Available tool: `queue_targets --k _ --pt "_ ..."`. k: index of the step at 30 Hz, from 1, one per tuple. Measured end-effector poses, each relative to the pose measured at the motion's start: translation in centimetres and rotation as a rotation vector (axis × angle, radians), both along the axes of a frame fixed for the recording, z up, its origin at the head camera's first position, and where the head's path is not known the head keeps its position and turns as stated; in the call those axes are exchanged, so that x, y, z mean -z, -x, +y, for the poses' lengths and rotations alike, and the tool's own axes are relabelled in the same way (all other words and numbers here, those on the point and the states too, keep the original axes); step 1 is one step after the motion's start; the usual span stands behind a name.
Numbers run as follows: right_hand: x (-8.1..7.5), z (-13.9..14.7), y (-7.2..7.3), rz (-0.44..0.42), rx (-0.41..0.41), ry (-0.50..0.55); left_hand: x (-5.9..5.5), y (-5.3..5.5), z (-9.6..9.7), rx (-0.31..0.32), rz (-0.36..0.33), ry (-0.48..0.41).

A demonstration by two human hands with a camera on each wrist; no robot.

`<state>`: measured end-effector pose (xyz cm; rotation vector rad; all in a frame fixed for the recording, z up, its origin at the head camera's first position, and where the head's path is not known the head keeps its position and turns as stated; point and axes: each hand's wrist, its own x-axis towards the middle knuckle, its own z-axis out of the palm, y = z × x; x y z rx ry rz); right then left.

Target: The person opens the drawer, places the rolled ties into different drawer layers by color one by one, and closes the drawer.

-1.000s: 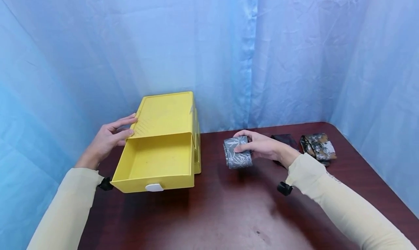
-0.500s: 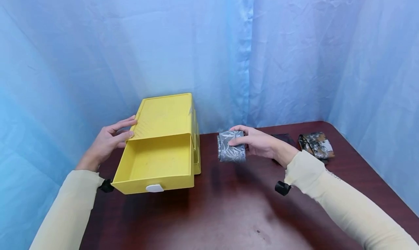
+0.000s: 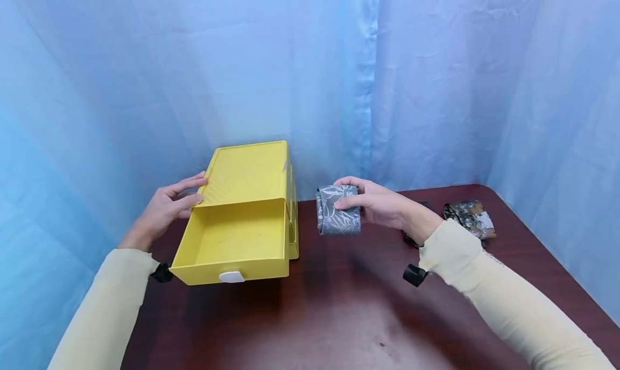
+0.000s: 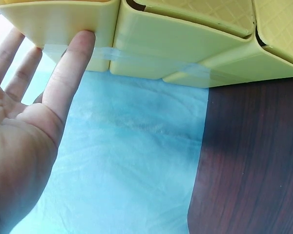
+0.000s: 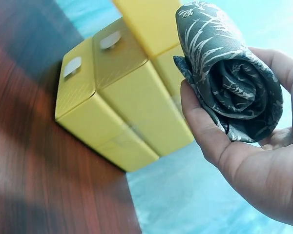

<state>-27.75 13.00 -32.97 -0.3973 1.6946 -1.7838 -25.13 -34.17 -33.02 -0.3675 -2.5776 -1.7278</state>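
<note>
My right hand (image 3: 382, 204) grips a rolled grey cloth (image 3: 339, 219) printed with white leaves, holding it above the table to the right of the yellow drawer unit (image 3: 247, 170). Up close in the right wrist view, the cloth (image 5: 212, 44) shows its spiral end between thumb and fingers. The unit's top drawer (image 3: 252, 269), with a white handle (image 3: 231, 277), is pulled out, and nothing lies on its visible floor. My left hand (image 3: 164, 211) touches the unit's upper left side with extended fingers; in the left wrist view the thumb (image 4: 71, 73) lies straight against the yellow wall.
A folded camouflage-patterned cloth (image 3: 471, 219) lies at the right of the dark red table (image 3: 339, 316). A dark item (image 3: 410, 239) beside it is mostly hidden behind my right wrist. Blue curtains (image 3: 329, 79) hang behind and at both sides. Lower drawers (image 5: 119, 53) are closed.
My right hand has carried the rolled cloth slightly left and up, toward the drawer unit. The left hand stays at the unit's side, and the drawer remains pulled out.
</note>
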Motion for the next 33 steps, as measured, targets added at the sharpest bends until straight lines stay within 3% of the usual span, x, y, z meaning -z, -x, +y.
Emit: queue_targets --k 8,13,33 --pt "-2.1 -0.9 0.1 0.022 0.045 0.041 -0.5 0.7 0.3 0.015 0.006 0.001" --pt "-3.1 -2.3 -0.1 0.038 0.036 0.038 -0.5 0.5 0.1 0.007 0.005 0.005" --pt "-5.3 -5.7 -0.7 0.035 -0.008 0.015 -0.4 0.6 0.0 0.036 0.008 0.002"
